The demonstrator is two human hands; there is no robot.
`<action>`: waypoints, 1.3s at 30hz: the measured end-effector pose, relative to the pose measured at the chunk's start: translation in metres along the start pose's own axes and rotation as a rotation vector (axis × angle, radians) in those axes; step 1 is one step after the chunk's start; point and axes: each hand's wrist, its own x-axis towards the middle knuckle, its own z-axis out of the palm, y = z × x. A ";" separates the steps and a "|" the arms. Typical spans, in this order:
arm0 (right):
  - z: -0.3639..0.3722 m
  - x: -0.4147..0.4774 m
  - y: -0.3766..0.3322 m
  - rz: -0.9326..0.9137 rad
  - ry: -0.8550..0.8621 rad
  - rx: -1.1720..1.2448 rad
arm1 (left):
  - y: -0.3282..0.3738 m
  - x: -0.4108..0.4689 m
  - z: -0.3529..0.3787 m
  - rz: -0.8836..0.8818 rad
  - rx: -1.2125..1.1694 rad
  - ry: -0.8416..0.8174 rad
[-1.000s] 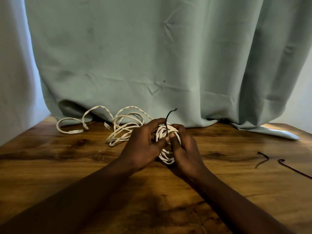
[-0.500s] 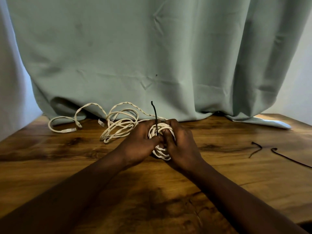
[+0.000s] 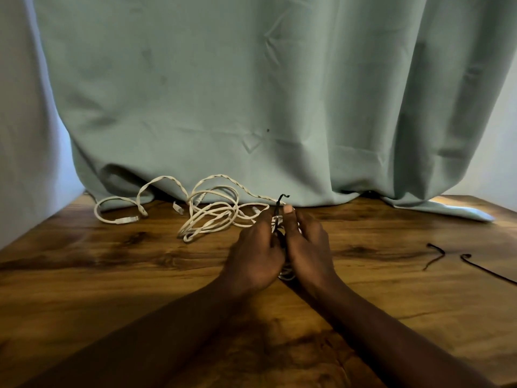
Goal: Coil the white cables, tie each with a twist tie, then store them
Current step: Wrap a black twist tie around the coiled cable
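White cable coil [image 3: 287, 273], wiry black twist tie [image 3: 279, 202]

Wooden table [image 3: 112, 289] showing dark grain, loose white cables [image 3: 208, 217] lying tangled at its back left, bent black twist tie [image 3: 436, 253] lying at the right, second twist tie [image 3: 488, 271] lying just beside it, green curtain [image 3: 307, 175] hem resting along the back.

Table: a wooden top [image 3: 84, 275] with dark grain and knots fills the lower half, from 9 o'clock round to 3 o'clock.
Curtain: sage-green cloth [image 3: 223, 79] hangs across the whole back at 12 o'clock, creased, its hem lying on the table's far edge.
Walls: a pale wall strip [image 3: 22, 135] shows at 9 to 10 o'clock, and a second strip [image 3: 500, 130] at 2 o'clock.
Light: a bright patch [image 3: 458, 210] falls on the hem at 3 o'clock; the wood at 6 o'clock lies in shadow.
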 end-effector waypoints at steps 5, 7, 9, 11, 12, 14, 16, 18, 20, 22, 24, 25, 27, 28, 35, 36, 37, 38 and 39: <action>-0.001 0.008 0.009 0.043 -0.001 0.138 | 0.008 -0.004 -0.004 0.004 -0.016 -0.028; -0.004 0.010 0.010 0.085 -0.014 0.212 | 0.009 -0.002 -0.010 0.053 -0.049 -0.046; -0.006 0.012 0.011 0.098 -0.026 0.223 | 0.008 0.002 -0.018 0.093 -0.120 -0.061; -0.006 0.012 0.011 0.086 -0.042 0.219 | 0.003 0.005 -0.026 0.097 -0.167 -0.070; -0.005 0.011 0.011 0.084 -0.046 0.224 | 0.001 0.006 -0.028 0.093 -0.182 -0.065; -0.003 0.012 0.012 0.089 -0.046 0.228 | -0.002 0.008 -0.028 0.077 -0.248 -0.049; -0.003 0.013 0.012 0.097 -0.048 0.224 | -0.004 0.009 -0.026 0.066 -0.308 -0.042; -0.005 0.014 0.014 0.090 -0.020 0.188 | -0.005 0.010 -0.024 0.050 -0.370 -0.107; -0.008 0.014 0.016 0.086 0.012 0.181 | -0.005 0.009 -0.024 0.022 -0.449 -0.221; -0.010 0.014 0.018 0.076 0.023 0.212 | -0.006 0.009 -0.024 0.021 -0.467 -0.272; -0.010 0.014 0.017 0.096 -0.013 0.241 | -0.006 0.009 -0.022 0.063 -0.401 -0.220; -0.010 0.014 0.015 0.129 -0.033 0.264 | -0.006 0.009 -0.021 0.082 -0.369 -0.174; -0.010 0.015 0.012 0.239 -0.059 0.350 | -0.010 0.009 -0.016 0.109 -0.316 -0.084; -0.009 0.015 0.011 0.289 -0.058 0.388 | -0.011 0.009 -0.013 0.117 -0.302 -0.048; -0.006 0.016 0.018 0.126 0.106 0.161 | -0.010 0.009 -0.003 0.104 -0.352 0.004; -0.007 0.015 0.018 0.070 0.090 0.134 | -0.010 0.010 -0.004 0.093 -0.385 0.000; -0.008 0.014 0.016 0.032 0.070 0.120 | -0.010 0.010 -0.006 0.076 -0.438 -0.009; -0.008 0.014 0.014 0.014 0.052 0.118 | -0.011 0.011 -0.009 0.075 -0.469 -0.006; -0.009 0.014 0.012 -0.002 0.039 0.116 | -0.012 0.013 -0.011 0.096 -0.454 0.015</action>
